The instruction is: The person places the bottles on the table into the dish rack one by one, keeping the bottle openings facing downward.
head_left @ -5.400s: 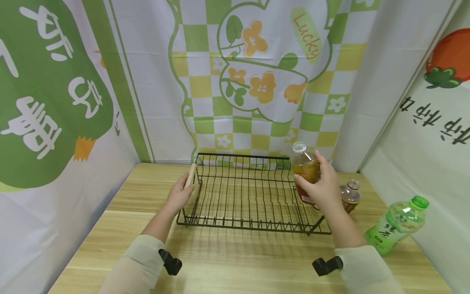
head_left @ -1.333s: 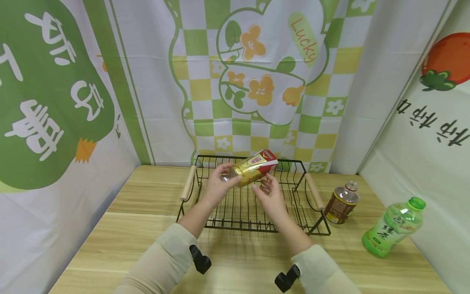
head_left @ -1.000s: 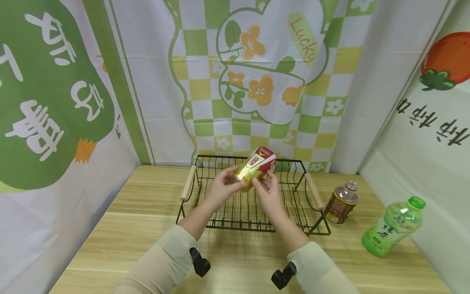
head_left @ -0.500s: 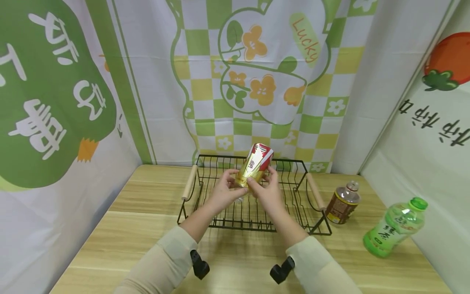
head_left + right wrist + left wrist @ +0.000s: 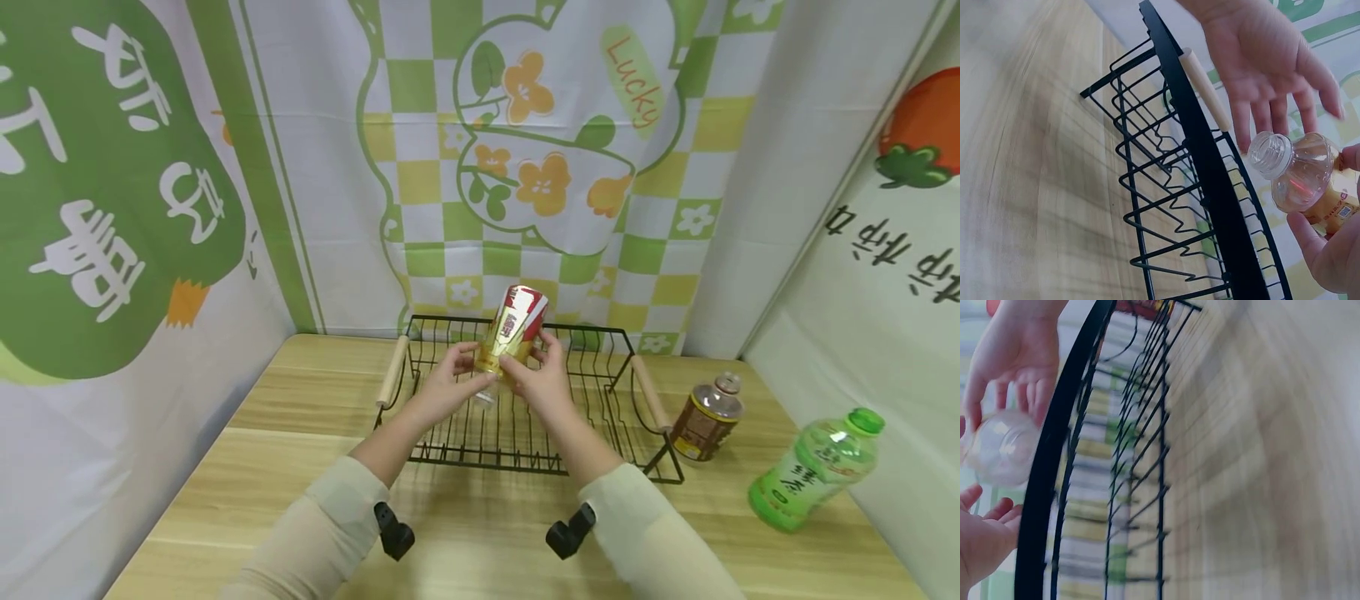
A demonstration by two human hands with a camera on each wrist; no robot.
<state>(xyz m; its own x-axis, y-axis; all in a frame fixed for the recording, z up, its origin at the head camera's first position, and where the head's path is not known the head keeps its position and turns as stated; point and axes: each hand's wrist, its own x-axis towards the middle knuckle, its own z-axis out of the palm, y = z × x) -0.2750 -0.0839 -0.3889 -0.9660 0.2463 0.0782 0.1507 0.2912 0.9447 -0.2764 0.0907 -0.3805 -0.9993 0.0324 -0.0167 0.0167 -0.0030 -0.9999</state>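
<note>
A plastic drink bottle (image 5: pixel 517 323) with a red and gold label is held tilted, mouth down, over the black wire rack (image 5: pixel 510 462). My right hand (image 5: pixel 543 379) grips it, thumb across the front of the label. My left hand (image 5: pixel 448 385) is beside the clear neck with fingers spread; whether its thumb touches the bottle I cannot tell. In the right wrist view the uncapped mouth of the bottle (image 5: pixel 1300 169) shows, with my left hand (image 5: pixel 1266 59) open near it. The left wrist view has my right hand (image 5: pixel 1019 347) at the bottle.
The rack has wooden handles, one at the left (image 5: pixel 392 372) and one at the right (image 5: pixel 649 392). Right of it on the wooden table (image 5: pixel 300 392) stand a brown-labelled bottle (image 5: pixel 705 417) and a green bottle (image 5: pixel 813 471). A printed curtain (image 5: pixel 435 200) hangs behind.
Earlier my right hand gripped the bottle upright at the rack's right side while my left held the left handle. The bottle has come to the middle and turned mouth down; it tips steeper.
</note>
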